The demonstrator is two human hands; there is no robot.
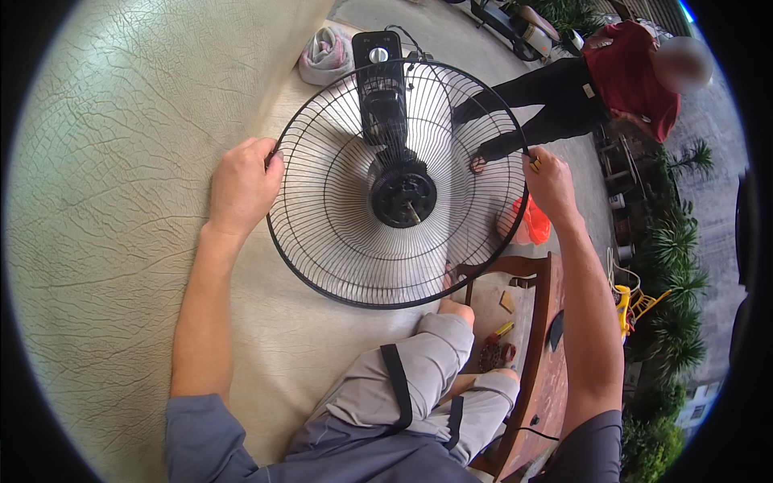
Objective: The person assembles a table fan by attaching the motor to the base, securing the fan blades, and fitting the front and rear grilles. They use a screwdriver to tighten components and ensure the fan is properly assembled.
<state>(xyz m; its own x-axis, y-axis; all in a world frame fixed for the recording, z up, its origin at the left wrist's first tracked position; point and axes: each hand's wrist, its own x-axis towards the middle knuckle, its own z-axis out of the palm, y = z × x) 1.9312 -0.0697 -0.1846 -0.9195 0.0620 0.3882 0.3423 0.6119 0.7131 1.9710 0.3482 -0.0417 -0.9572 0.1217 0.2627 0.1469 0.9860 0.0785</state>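
A round black wire fan grille spans the middle of the view, its open side facing me. My left hand is closed on the left of its rim, thumb against the wire. On the opposite side my right hand grips the rim; a small yellow bit shows at its fingers, too little to name. At the grille's centre sits the black motor housing, with a bare metal shaft sticking out. Behind the wires runs the fan's black stand, up to a control panel with a white knob.
A greyish rolled cloth lies beside the control panel. To the right are a red plastic bag, a brown wooden bench and a yellow-handled tool. Farther right a person in a red shirt stands near a parked scooter.
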